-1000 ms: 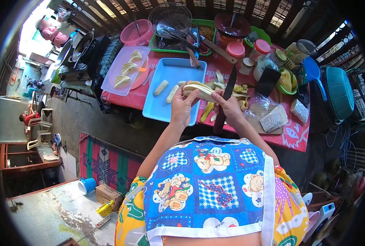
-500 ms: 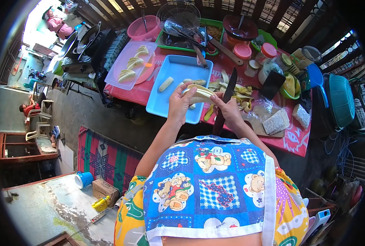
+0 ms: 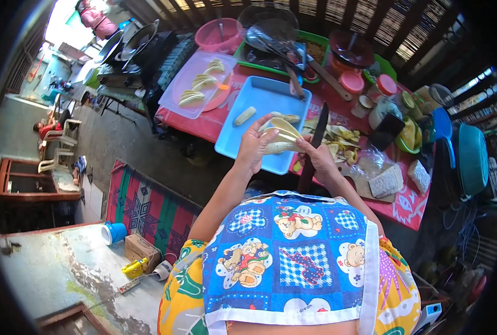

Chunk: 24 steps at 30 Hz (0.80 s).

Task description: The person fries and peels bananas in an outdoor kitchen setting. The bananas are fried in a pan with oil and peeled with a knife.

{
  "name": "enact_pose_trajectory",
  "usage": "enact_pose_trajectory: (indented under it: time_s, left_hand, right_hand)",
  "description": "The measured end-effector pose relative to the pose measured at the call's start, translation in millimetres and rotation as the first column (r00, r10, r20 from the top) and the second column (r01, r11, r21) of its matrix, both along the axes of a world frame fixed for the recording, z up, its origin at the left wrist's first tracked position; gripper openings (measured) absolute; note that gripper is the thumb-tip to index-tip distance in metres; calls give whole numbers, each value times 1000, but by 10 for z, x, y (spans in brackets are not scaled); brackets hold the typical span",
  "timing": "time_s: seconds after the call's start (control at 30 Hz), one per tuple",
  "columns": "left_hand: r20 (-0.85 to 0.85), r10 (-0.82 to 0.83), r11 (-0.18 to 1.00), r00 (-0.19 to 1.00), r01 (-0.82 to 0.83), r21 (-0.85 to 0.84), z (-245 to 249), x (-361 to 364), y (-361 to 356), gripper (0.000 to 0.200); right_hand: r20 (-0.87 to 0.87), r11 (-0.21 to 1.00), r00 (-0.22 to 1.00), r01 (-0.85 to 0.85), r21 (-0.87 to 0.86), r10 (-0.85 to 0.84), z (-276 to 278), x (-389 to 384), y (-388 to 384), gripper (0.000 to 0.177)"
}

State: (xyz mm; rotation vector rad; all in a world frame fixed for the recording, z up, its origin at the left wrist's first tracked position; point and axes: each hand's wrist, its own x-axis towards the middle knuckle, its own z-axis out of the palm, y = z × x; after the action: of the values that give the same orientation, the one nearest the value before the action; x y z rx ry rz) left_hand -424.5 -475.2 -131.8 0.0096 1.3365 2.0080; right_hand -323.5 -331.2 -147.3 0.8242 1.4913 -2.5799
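Observation:
Over the front part of the blue tray [image 3: 226, 143], my left hand [image 3: 252, 148] is closed on a peeled banana [image 3: 284, 135] cut lengthwise into slices that fan apart at one end. My right hand [image 3: 321, 158] grips a knife [image 3: 319, 131], its dark blade pointing up and away from me. The fingertips of that hand also touch the near right end of the banana. Another peeled banana [image 3: 245, 115] lies in the tray, and one more is partly hidden behind my left hand. Several fanned bananas [image 3: 192, 98] rest on a translucent sheet [image 3: 176, 84] to the left.
Banana peels [image 3: 343, 134] are heaped right of the tray, near a phone [image 3: 386, 131] and a wrapped white block [image 3: 385, 181]. A pink bowl [image 3: 217, 36], lidded jars [image 3: 386, 84] and a green tray [image 3: 315, 36] stand at the back. A stove [image 3: 139, 70] is on the left.
The banana's slices are spread wider apart between my hands. The view has shifted, so the table sits a little further right and lower. The knife stays in my right hand.

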Motion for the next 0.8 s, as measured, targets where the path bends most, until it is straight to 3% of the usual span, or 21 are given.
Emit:
enact_pose_trajectory:
  time_s: [0.33,0.6,0.8]
  left_hand:
    - [114,6,999,993,-12,51,-71,-698,-552,52]
    - [138,87,989,987,-102,108,-137,-2177,-988,49]
    - [141,111,992,984,-119,50,-518,-3211,-1029,46]
  right_hand:
    - [127,994,986,-106,-5,106,167,-800,-393,30]
    - [85,951,963,-267,154,257,105,-2398,-696,32]
    - [105,953,981,-184,243,162,-173,-3463,-829,30]
